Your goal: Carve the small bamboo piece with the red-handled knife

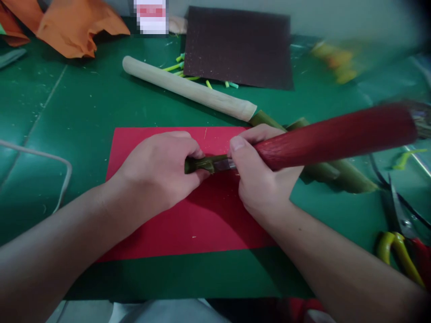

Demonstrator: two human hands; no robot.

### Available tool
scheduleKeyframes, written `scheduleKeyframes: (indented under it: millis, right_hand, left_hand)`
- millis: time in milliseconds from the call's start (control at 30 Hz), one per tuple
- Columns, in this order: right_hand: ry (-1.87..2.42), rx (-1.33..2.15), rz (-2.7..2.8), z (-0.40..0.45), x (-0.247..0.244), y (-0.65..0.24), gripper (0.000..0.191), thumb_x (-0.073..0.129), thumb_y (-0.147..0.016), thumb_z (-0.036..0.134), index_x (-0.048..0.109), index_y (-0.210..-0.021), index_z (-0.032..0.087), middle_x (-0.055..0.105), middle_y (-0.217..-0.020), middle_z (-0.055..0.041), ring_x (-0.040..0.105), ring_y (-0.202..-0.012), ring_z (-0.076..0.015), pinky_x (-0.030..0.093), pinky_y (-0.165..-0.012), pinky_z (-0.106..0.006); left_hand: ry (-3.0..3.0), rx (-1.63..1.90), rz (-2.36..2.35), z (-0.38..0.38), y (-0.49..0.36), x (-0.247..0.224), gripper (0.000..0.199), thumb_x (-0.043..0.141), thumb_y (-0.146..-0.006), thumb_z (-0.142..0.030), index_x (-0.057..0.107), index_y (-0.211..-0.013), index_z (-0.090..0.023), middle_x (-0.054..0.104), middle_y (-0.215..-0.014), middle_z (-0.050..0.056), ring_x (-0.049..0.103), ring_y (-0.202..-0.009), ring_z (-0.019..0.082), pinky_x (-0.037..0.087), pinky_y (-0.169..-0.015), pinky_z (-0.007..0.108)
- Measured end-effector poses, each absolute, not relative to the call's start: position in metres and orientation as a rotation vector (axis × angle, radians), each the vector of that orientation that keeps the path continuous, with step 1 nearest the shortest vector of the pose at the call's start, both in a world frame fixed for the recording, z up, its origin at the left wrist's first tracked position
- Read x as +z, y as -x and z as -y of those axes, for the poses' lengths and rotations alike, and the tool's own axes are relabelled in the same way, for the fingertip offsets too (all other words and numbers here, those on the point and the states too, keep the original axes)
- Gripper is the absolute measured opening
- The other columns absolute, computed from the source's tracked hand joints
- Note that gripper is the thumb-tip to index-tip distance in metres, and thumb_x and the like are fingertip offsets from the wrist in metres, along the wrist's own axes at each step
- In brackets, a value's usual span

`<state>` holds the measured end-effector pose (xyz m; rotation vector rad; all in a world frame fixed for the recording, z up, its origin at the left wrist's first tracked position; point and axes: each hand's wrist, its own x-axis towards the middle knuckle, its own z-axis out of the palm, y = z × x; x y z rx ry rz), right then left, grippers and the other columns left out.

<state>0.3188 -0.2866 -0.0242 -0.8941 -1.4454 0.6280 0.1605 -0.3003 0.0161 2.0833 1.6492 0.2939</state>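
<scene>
My left hand presses a short dark green stem-like piece, perhaps bamboo, against a red sheet, pinched between thumb and fingers. From the other side my right hand grips a carving tool with a thick red handle slanting up to the right. The tool's narrow metal end meets the green piece between my hands. Its exact tip and shape are hard to make out. Behind my right hand lie green curved strips, partly hidden by the handle.
A pale wooden rod lies behind the sheet, near a dark brown sheet over yellow-green bits. Scissors with yellow handles rest at right. Crumpled orange material is back left, a pale cord left, a blurred yellow thing back right.
</scene>
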Motion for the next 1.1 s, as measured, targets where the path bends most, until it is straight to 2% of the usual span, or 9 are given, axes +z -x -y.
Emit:
scheduleKeyframes:
  millis: [300, 600, 800, 1100]
  right_hand:
    - [0.923, 0.637, 1.456, 0.2882, -0.0229, -0.3173, 0.027, 0.063, -0.079, 0.007, 0.054, -0.060, 0.024, 0.057, -0.057, 0.0053, 0.057, -0.053, -0.0107, 0.047, -0.051, -0.027]
    - [0.986, 0.550, 1.453, 0.2863, -0.0257, -0.3178, 0.020, 0.067, -0.081, 0.021, 0.058, -0.065, 0.026, 0.064, -0.063, 0.0033, 0.061, -0.057, -0.0137, 0.051, -0.054, -0.030]
    - [0.955, 0.615, 1.441, 0.2868, -0.0241, -0.3180, 0.023, 0.065, -0.080, 0.014, 0.057, -0.061, 0.025, 0.059, -0.058, 0.0040, 0.057, -0.052, -0.0122, 0.049, -0.050, -0.029]
    - [0.919, 0.637, 1.454, 0.2872, -0.0245, -0.3182, 0.024, 0.064, -0.081, 0.013, 0.054, -0.062, 0.025, 0.058, -0.058, 0.0049, 0.058, -0.053, -0.0124, 0.049, -0.053, -0.030]
  left_hand:
    - [-2.090, 0.266, -1.658, 0.3007, -0.1609, 0.0181, 0.019, 0.062, -0.081, -0.040, 0.069, -0.082, -0.022, 0.068, -0.084, 0.003, 0.061, -0.077, 0.021, 0.039, -0.064, 0.032]
    - [-2.187, 0.253, -1.640, 0.3019, -0.1608, 0.0186, 0.019, 0.059, -0.082, -0.039, 0.067, -0.079, -0.022, 0.069, -0.084, 0.005, 0.060, -0.074, 0.020, 0.039, -0.061, 0.031]
    - [-2.146, 0.228, -1.661, 0.3016, -0.1622, 0.0198, 0.020, 0.059, -0.082, -0.039, 0.068, -0.078, -0.022, 0.069, -0.083, 0.004, 0.059, -0.073, 0.019, 0.039, -0.060, 0.030]
    - [-2.145, 0.238, -1.652, 0.3016, -0.1617, 0.0195, 0.018, 0.060, -0.082, -0.038, 0.067, -0.080, -0.022, 0.068, -0.085, 0.004, 0.059, -0.075, 0.019, 0.039, -0.061, 0.031]
